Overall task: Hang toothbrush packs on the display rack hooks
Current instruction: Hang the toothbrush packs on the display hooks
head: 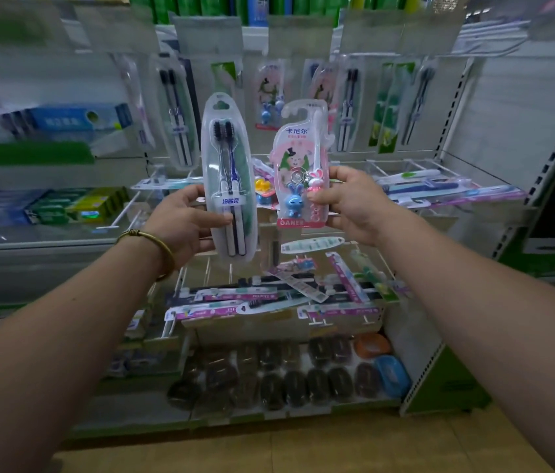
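Here both hands are loaded and raised in front of the rack (303,39). The left hand (180,223) is closed on the twin pack (228,175), thumb across its front near the label, fingers behind; the pack stands upright, its hang hole at 12 o'clock. The right hand (351,203) pinches the kids' pack (301,165) at its 4 o'clock edge, thumb on the front beside the pink bunny, and its hook cut-out also points to 12. The two packs sit side by side, near but apart.

Hung packs (347,104) already line the back panel at 12 o'clock from the hands; the hooks themselves are too blurred to pick out. Loose packs (269,298) lie on the wire shelves at 6 o'clock and 3 o'clock.

To hang well, I would deal with one pack at a time. Matching looks sensible: a similar twin pack hangs at 11 o'clock from the left hand, bunny packs at 12 from the right. Both grips are low, so the tops can wobble; sliding the hold higher would likely steady the hole. Bring it square to the hook tip, push straight back, and release only once the pack hangs. Moving both arms at once risks knocking packs already hung.
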Tool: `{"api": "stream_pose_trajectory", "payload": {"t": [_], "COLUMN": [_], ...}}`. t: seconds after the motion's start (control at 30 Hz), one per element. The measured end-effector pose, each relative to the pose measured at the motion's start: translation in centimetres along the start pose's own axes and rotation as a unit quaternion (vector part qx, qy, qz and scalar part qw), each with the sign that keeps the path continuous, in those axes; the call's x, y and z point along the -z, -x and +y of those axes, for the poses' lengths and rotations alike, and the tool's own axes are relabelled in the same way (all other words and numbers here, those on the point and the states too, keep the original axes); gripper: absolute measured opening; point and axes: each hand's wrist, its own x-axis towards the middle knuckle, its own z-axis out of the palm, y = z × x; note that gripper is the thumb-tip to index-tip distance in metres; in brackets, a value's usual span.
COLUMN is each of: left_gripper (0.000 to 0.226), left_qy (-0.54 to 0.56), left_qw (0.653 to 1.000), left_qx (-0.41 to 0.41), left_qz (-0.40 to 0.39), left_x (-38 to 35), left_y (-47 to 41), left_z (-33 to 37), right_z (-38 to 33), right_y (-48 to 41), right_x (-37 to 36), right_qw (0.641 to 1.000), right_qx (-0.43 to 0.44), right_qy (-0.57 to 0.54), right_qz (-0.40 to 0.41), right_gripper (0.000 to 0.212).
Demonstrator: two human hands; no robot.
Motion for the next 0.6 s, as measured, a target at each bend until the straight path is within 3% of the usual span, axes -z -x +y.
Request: {"api": "stream_pose_trajectory", "payload": {"t": [0.6], "left_gripper": [0.039], "left_qy": [-0.011], "left_qw": [1.0], "left_qx": [-0.01], "left_qz": [-0.008], "left_x": [-0.6], "left_y": [-3.0], "left_z": [2.7], "right_z": [-3.9], "right_y": [-4.2], "right_x": [-0.7], "right_qw": [0.999], "right_qx": [0.05], "right_qy": [-0.009], "right_qz": [0.01], "right_gripper": [0.029]}}
